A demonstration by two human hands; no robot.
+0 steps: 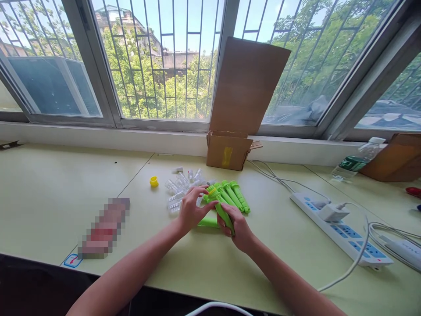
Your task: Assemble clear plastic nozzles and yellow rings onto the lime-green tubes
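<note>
Head view showed the right hand (237, 226) grasping a green handle (225, 217) above the table (279, 237), the left hand (193, 208) pinching the yellow ring (212, 191) at its upper end; other green handles (233, 195) lay just beyond, near clear plastic pieces (177, 188)
</note>
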